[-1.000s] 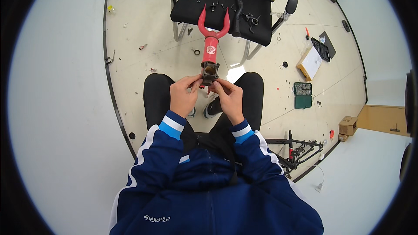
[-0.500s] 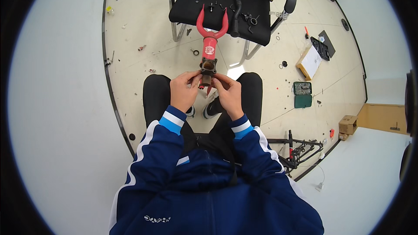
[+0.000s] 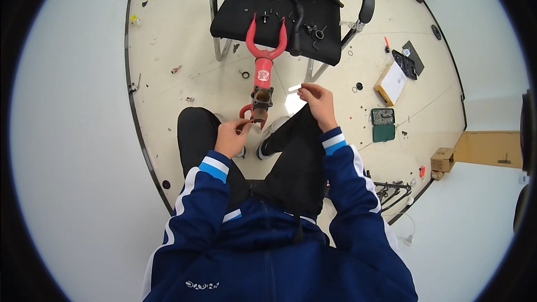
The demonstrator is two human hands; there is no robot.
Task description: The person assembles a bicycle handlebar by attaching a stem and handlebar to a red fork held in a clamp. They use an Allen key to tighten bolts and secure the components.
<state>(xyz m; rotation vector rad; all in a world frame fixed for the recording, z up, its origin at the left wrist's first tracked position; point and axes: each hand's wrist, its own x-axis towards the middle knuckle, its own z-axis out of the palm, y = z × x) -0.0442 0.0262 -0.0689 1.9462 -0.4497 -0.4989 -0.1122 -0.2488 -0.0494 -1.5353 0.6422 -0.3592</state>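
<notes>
A red forked bicycle part point(image 3: 263, 67) stands between my knees, its two prongs pointing up toward a black chair point(image 3: 235, 19). My left hand point(image 3: 232, 137) pinches the lower end of the red part, near a dark clamp block. My right hand point(image 3: 318, 100) is lifted off to the right and holds a small thin light-coloured piece point(image 3: 295, 87) between its fingertips. Both arms wear blue sleeves with white cuffs.
Several small black parts and an orange piece lie on the chair seat. On the floor to the right are a green parts case point(image 3: 383, 124), a cardboard box point(image 3: 391, 81), a black tool tray point(image 3: 407, 62) and a bicycle frame point(image 3: 391, 190). Small washers are scattered about.
My right hand has moved away from the red part to the right and up, now holding a small thin piece. My left hand dropped slightly, staying at the part's lower end.
</notes>
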